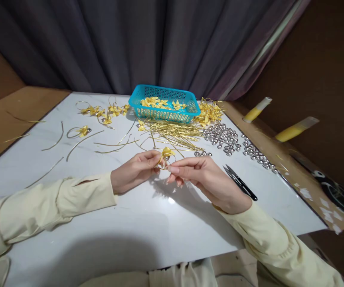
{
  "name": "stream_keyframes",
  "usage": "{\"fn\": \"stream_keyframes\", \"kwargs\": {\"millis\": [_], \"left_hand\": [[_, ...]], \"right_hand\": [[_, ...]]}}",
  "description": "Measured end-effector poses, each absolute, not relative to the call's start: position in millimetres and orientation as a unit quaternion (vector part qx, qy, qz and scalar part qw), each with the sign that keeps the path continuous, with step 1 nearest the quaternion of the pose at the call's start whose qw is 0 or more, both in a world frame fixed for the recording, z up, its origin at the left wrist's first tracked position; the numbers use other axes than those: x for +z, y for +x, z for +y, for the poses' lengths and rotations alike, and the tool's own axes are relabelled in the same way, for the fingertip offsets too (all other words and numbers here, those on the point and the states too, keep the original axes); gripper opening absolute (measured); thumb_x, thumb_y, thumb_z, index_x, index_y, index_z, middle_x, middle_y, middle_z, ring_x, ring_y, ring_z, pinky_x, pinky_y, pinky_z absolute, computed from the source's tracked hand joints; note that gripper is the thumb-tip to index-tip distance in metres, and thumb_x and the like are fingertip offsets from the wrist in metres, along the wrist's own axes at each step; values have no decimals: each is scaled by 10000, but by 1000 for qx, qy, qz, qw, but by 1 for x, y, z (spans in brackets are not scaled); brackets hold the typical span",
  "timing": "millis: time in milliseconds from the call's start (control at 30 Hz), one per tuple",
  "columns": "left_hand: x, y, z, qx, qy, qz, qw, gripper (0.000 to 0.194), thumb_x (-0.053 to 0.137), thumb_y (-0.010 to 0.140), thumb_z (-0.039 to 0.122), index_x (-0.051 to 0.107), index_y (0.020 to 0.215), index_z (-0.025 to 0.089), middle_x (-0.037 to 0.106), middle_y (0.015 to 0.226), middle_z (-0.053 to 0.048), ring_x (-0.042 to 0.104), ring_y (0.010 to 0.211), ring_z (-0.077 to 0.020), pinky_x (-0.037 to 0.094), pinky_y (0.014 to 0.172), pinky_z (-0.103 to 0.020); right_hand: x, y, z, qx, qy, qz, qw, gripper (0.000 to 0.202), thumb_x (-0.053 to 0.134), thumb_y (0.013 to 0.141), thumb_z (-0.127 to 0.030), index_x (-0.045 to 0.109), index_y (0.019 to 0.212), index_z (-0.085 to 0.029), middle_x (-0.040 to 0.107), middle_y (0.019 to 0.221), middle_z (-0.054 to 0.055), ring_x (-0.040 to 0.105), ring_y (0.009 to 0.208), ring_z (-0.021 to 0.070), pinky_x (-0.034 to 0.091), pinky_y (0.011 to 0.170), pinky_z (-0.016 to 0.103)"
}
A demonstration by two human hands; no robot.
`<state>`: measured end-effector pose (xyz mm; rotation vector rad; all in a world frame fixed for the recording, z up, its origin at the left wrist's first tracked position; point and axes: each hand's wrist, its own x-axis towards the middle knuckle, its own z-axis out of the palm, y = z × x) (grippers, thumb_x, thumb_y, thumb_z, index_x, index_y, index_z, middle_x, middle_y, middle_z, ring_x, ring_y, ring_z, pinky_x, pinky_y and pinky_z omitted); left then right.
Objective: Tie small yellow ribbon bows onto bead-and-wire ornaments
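Note:
Between my hands, above the white tabletop (pixel 148 235), is a yellow ribbon flower (pixel 168 151) with a silver bell at its middle and a looped gold wire. My left hand (pixel 139 169) pinches the flower from the left side. With thumb and forefinger together, my right hand (pixel 203 175) grips the wire loop at the flower's lower right; its other fingers are curled below. The exact grip of the left fingertips is partly hidden. Beyond my hands lies a heap of gold wires (pixel 174 133). Black thread snips (pixel 240 182) lie right of my right hand.
A blue basket (pixel 133 99) holds yellow flowers. Finished-looking flowers with wire loops (pixel 106 113) lie at the back left, more (pixel 209 111) at the back right. Silver bells (pixel 222 135) are heaped on the right. Black scissors (pixel 339 195) and two yellow-filled tubes (pixel 297 129) sit beyond the right edge.

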<state>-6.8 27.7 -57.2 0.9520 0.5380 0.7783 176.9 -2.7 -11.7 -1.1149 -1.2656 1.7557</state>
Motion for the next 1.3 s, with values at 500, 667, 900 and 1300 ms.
{"fn": "stream_keyframes", "kwargs": {"millis": [500,667,900,1300], "left_hand": [[-60,-7,30,366,398,247,804,175,707,739,318,639,741,157,550,802,-10,496,773,-127,410,727,-244],[-59,-6,29,356,379,248,817,160,709,737,288,629,711,153,540,767,-8,500,738,-122,411,716,-242],[-59,-6,28,352,387,252,814,169,708,734,301,633,722,150,546,776,-16,502,741,-132,416,720,-260],[-59,-8,29,343,366,232,833,145,659,784,234,663,689,125,545,750,-21,474,733,-109,413,693,-215]], "right_hand": [[-4,171,-10,544,-487,-548,409,93,691,735,-237,731,684,-170,677,590,10,545,512,96,464,554,237],[-2,170,-12,535,-493,-556,402,119,685,737,-246,722,653,-170,670,574,9,558,503,105,476,555,247],[-4,172,-10,542,-481,-554,410,137,682,740,-253,713,649,-156,663,569,16,526,503,99,447,544,245],[-7,178,-5,548,-465,-576,389,126,673,750,-254,703,696,-144,627,540,7,497,533,100,408,565,245]]}}
